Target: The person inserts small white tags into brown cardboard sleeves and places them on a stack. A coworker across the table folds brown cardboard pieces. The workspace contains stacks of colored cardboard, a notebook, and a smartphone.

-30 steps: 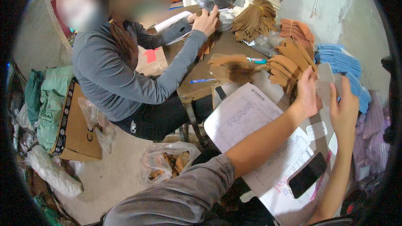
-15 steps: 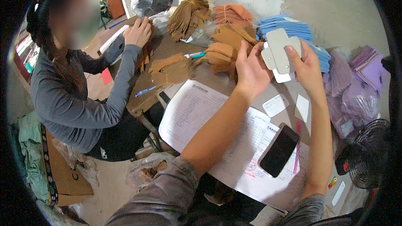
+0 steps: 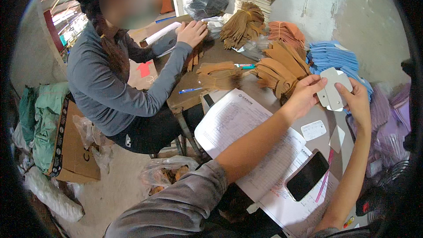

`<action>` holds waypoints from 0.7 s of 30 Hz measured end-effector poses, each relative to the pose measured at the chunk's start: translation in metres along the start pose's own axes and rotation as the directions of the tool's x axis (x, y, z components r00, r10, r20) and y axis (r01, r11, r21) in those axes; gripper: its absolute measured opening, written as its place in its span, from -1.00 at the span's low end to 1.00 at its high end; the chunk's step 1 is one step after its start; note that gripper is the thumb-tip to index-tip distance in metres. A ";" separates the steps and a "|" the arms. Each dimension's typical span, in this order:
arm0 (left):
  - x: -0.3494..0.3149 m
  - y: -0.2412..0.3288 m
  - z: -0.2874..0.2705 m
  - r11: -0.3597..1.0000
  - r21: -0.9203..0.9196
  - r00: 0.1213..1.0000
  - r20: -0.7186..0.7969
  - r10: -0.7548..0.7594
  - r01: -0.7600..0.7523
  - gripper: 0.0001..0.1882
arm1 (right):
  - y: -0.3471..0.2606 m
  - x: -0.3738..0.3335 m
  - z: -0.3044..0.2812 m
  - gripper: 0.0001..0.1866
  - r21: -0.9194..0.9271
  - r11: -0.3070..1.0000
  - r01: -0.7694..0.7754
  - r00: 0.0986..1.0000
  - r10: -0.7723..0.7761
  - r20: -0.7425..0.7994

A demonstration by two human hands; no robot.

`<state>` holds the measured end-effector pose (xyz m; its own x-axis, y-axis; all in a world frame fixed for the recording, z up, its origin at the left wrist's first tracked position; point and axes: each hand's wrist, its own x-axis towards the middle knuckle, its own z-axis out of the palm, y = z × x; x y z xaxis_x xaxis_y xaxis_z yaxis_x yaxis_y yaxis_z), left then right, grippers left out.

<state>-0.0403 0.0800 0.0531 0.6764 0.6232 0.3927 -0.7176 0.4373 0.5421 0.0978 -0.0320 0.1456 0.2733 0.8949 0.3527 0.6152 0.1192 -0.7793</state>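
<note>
Several pale grey cards (image 3: 333,89) with rounded corners and small punched holes are held up over the right part of the table. My right hand (image 3: 358,103) grips them from the right, thumb across the front. From the left, the fingers of my left hand (image 3: 306,93) pinch the edge of the front card. On the table beneath lie a white tag with handwriting (image 3: 313,130) and a plain pale card (image 3: 337,139). Printed sheets (image 3: 238,123) spread under my left forearm, with a dark-screened phone (image 3: 308,175) and a pink pen (image 3: 324,185) on them.
Bundles of brown fabric pieces (image 3: 282,68), an orange stack (image 3: 286,34), blue stacks (image 3: 332,56) and purple bundles (image 3: 387,114) line the table's back and right. A person in a grey top (image 3: 119,79) works at the left. A cardboard box (image 3: 79,150) stands on the floor.
My view has turned left, so the scene sits further right. My left hand, formerly open beside the cards, now pinches their edge. The cards, fanned crosswise before, now overlap more upright.
</note>
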 end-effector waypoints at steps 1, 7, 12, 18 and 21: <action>0.000 0.000 0.000 1.000 -0.003 1.000 0.011 0.001 -0.001 -0.67 | 0.000 0.001 -0.001 -0.65 -0.027 1.000 -0.003 1.000 0.002 -0.008; 0.002 -0.006 0.001 0.999 0.047 0.999 0.040 -0.020 0.018 -0.68 | -0.005 -0.001 -0.008 -0.70 -0.053 0.998 0.035 0.998 -0.038 -0.049; 0.001 -0.011 -0.003 0.983 0.169 0.996 0.048 -0.080 0.071 -0.64 | -0.001 0.001 -0.009 -0.73 -0.074 0.990 0.120 0.991 -0.124 -0.055; 0.004 -0.014 -0.005 0.980 0.197 0.998 0.056 -0.013 0.002 -0.70 | -0.005 0.001 -0.008 -0.75 -0.090 0.991 0.095 0.994 -0.100 -0.053; 0.004 -0.013 -0.004 0.987 0.161 0.999 -0.034 0.028 -0.022 -0.73 | -0.006 -0.003 0.002 -0.75 -0.184 0.973 0.142 0.985 -0.158 -0.071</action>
<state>-0.0284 0.0793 0.0451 0.6499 0.6567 0.3826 -0.6966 0.3134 0.6454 0.0917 -0.0345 0.1485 0.2247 0.8322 0.5069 0.7730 0.1644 -0.6127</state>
